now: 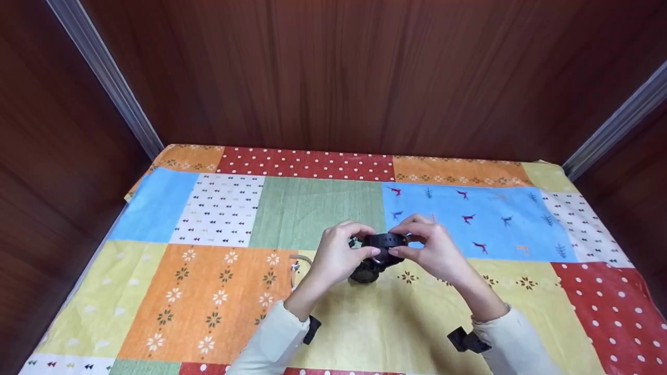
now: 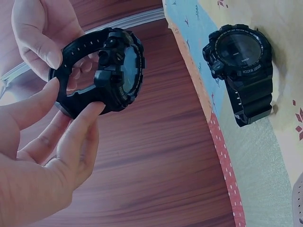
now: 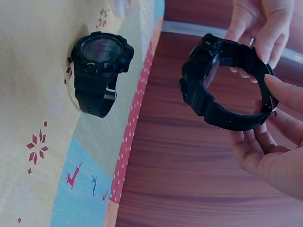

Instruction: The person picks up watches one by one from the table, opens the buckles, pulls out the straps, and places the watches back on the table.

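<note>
A black digital sports watch (image 1: pixel 385 240) is held up over the table between both hands, its strap forming a loop. The left hand (image 1: pixel 338 254) pinches the strap from the left, thumb and fingers on the band. From the right, the right hand (image 1: pixel 430 249) pinches the same strap. In the left wrist view the watch case (image 2: pixel 110 80) faces away from the fingers. The right wrist view shows the loop (image 3: pixel 232 120) from its other side, fingertips meeting at the buckle end. A second black sports watch (image 2: pixel 239 54) rests on the table just beneath, dial up.
Beside the left wrist lies a thin looped band (image 1: pixel 294 265), partly hidden by the hand. A patchwork tablecloth (image 1: pixel 208 297) covers the table. Dark wood panels (image 1: pixel 333 78) enclose the back and sides.
</note>
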The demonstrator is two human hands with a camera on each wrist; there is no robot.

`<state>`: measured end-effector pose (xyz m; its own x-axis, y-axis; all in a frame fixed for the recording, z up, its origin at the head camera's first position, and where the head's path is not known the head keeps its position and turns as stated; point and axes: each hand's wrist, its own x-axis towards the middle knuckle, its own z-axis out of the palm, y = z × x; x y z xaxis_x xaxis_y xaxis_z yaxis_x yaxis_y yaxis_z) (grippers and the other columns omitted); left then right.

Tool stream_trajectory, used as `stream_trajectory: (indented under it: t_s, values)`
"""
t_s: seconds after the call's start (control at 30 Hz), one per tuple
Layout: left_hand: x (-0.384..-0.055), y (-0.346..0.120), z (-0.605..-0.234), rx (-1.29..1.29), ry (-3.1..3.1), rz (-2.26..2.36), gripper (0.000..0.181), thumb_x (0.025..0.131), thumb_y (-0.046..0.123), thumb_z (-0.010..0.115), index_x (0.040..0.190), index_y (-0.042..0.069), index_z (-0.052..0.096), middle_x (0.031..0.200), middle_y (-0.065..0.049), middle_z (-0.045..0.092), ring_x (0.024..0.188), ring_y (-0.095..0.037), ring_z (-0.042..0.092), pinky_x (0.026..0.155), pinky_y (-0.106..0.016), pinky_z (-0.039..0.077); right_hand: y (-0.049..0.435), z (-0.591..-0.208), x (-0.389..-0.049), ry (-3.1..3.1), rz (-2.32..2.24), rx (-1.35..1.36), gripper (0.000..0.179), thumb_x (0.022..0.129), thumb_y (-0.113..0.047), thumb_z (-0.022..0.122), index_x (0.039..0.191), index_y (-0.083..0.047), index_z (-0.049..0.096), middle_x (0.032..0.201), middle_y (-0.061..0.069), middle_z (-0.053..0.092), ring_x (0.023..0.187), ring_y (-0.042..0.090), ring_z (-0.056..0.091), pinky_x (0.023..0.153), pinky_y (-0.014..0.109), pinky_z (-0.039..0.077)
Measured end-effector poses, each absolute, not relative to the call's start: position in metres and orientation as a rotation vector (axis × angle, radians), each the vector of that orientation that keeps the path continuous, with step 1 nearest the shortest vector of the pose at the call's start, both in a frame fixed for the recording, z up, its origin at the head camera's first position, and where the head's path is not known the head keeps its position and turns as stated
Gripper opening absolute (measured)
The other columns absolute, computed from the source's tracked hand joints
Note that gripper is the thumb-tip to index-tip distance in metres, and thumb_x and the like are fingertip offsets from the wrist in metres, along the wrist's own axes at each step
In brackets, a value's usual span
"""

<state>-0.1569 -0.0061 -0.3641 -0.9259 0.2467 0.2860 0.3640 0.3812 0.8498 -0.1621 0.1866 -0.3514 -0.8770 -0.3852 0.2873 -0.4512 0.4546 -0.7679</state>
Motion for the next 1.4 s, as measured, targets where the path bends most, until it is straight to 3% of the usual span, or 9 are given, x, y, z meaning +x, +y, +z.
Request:
stream_trajectory:
  t_s: [0.23, 0.9, 1.4]
  values:
    - [-0.156, -0.006, -0.364, -0.558, -2.514, -1.567, 0.019, 0.075, 0.01, 0.075, 0.093, 0.007, 0.069, 0.087, 0.001, 0.064, 0.086, -0.015, 0.057, 0.079, -0.033, 0.045, 0.186, -0.352, -0.162, -2.607, 1.465, 0.695, 0.021, 0.073, 0.001, 0.073, 0.094, 0.001, 0.07, 0.087, 0.006, 0.058, 0.09, 0.021, 0.051, 0.077, 0.025, 0.05]
    - [-0.159, -0.009, -0.361, -0.527, -2.582, -1.642, 0.021, 0.076, 0.012, 0.074, 0.096, 0.008, 0.068, 0.091, 0.0, 0.065, 0.088, -0.015, 0.057, 0.081, -0.035, 0.044, 0.189, -0.348, -0.165, -2.638, 1.555, 0.607, 0.022, 0.072, -0.005, 0.076, 0.093, -0.001, 0.071, 0.087, 0.008, 0.06, 0.087, 0.021, 0.05, 0.066, 0.023, 0.05]
    - [-0.158, -0.007, -0.351, -0.468, -2.646, -1.462, 0.018, 0.074, 0.01, 0.075, 0.091, 0.007, 0.07, 0.086, -0.001, 0.066, 0.084, -0.016, 0.058, 0.075, -0.029, 0.046, 0.184, -0.34, -0.171, -2.755, 1.336, 0.733, 0.019, 0.071, 0.001, 0.073, 0.089, 0.001, 0.071, 0.084, 0.006, 0.059, 0.081, 0.021, 0.056, 0.074, 0.038, 0.051]
